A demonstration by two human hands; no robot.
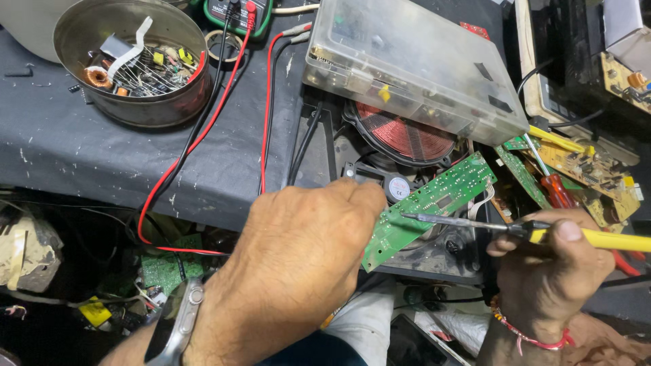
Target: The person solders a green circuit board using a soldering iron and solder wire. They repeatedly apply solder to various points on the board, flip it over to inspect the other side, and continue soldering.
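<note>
Two hands share the work: the left hand [305, 251] pinches the green board [427, 203] tilted at centre, the right hand [549, 271] clasps a yellow-handled iron [475, 224], whose tip should touch one joint only, board held steady.

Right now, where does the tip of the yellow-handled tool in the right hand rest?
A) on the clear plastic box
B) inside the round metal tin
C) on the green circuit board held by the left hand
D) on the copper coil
C: the right hand holds the yellow-handled tool with its tip on the green circuit board, which the left hand grips at its lower end.
</note>
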